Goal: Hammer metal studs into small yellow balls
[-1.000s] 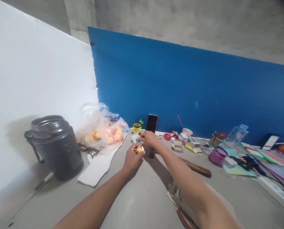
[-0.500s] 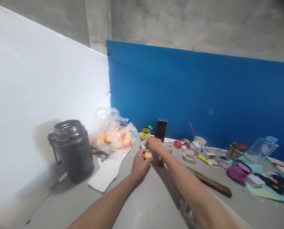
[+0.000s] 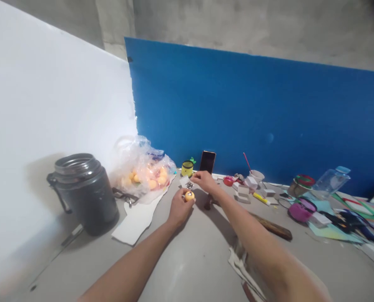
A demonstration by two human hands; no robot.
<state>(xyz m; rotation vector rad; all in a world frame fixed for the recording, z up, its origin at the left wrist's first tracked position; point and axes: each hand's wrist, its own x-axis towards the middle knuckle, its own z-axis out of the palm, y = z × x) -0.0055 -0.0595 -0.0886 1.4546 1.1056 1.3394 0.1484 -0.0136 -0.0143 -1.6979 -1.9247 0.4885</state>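
My left hand (image 3: pixel 180 206) is closed around a small yellow-orange ball (image 3: pixel 189 196) with dark and white marks on its top. Just beyond the ball, my right hand (image 3: pixel 205 181) has its fingertips pressed together, pointing left. Whatever may be between them is too small to make out. Beside those fingertips lies a cluster of small black-and-white pieces (image 3: pixel 189 185), with a small white piece (image 3: pixel 184 181) at its left. A clear plastic bag (image 3: pixel 143 161) of similar orange balls stands left of my hands.
A dark wide-mouthed flask (image 3: pixel 85 195) and white paper (image 3: pixel 136 222) are at the left. Behind my hands are a yellow container (image 3: pixel 187 168) and an upright phone (image 3: pixel 208 161). Small boxes (image 3: pixel 242 194), a yellow marker (image 3: pixel 261 198), a pink pouch (image 3: pixel 302 209) and a brown stick (image 3: pixel 271 226) lie at right.
My right hand has drawn slightly to the right, uncovering the small black-and-white pieces. My left hand still holds the ball. The whole view has shifted a little.
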